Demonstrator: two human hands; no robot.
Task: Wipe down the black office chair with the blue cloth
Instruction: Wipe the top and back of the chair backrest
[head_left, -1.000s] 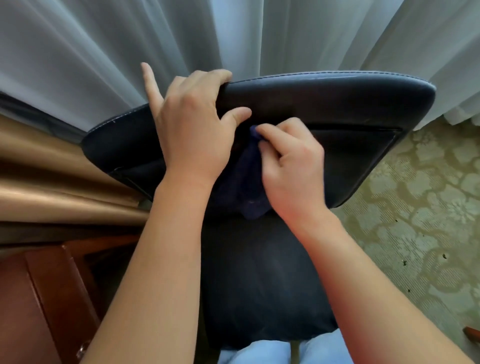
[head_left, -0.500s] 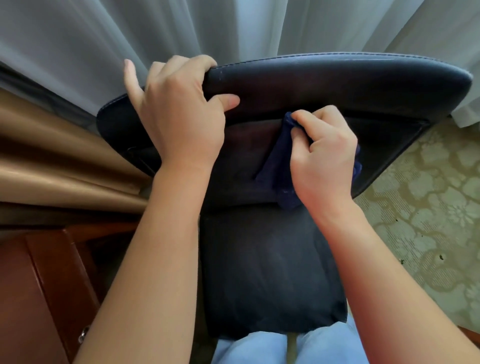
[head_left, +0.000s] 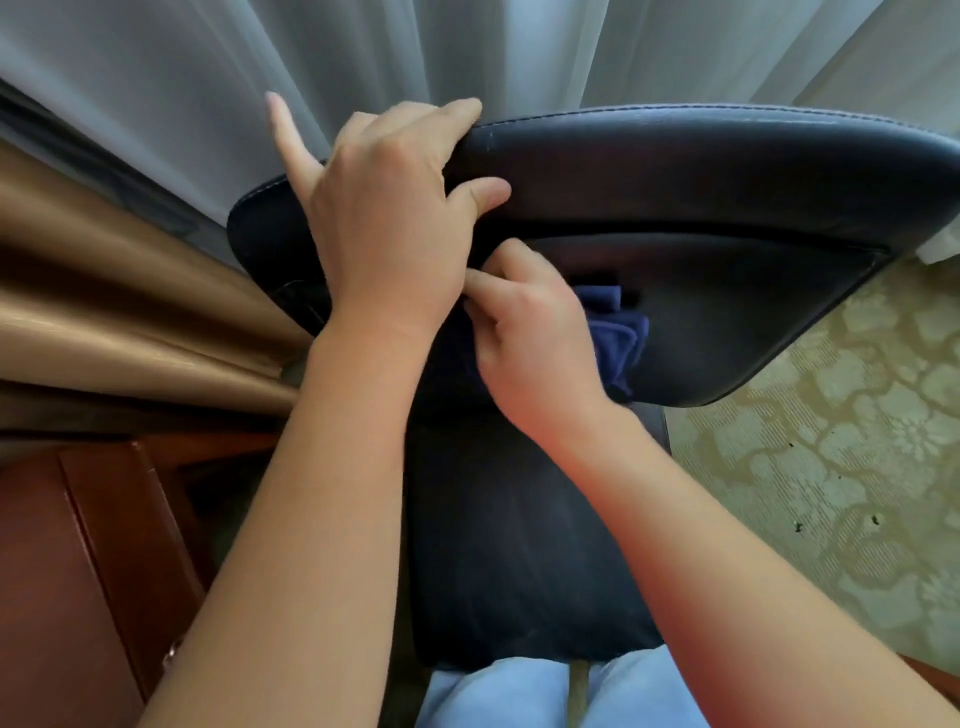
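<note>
The black office chair (head_left: 717, 182) fills the middle of the head view, its leather backrest top curving across the upper right and its seat below my arms. My left hand (head_left: 384, 218) grips the top edge of the backrest at its left end, little finger sticking up. My right hand (head_left: 535, 338) is closed on the dark blue cloth (head_left: 618, 338) and presses it against the front of the backrest, just under the top roll. Part of the cloth is hidden under my hand.
Pale sheer curtains (head_left: 363, 62) hang right behind the chair, with tan drapes (head_left: 104, 291) at the left. A reddish wooden cabinet (head_left: 78, 571) stands at lower left. Green patterned carpet (head_left: 831, 467) lies to the right. My light blue trouser legs (head_left: 519, 696) touch the seat's front edge.
My right hand slid the cloth to the right across the backrest, then back left and lower, close to my left wrist. My left hand kept its grip on the top edge.
</note>
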